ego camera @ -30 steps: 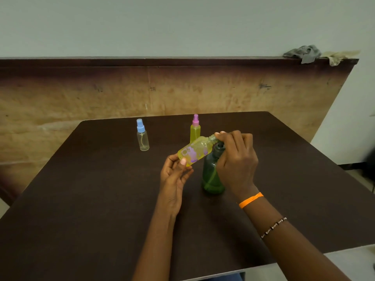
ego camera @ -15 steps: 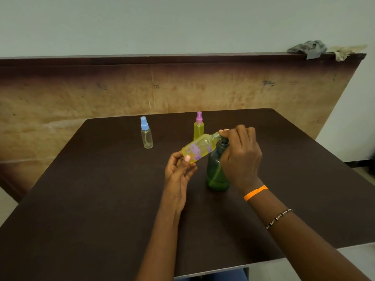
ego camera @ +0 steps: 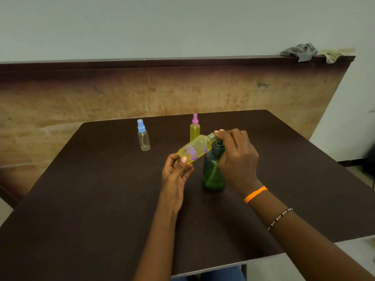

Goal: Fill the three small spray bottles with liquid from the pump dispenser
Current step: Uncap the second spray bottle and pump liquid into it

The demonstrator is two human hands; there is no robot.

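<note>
While the left hand (ego camera: 178, 171) pinches the base of the tilted yellow bottle (ego camera: 195, 149), its neck at the pump dispenser (ego camera: 214, 169) nozzle, the right hand (ego camera: 235, 157) curls over the pump head. Pink-capped bottle (ego camera: 194, 128) looks full; blue-capped bottle (ego camera: 143, 136) on the table (ego camera: 101, 199) looks empty. Roughly halfway.
</note>
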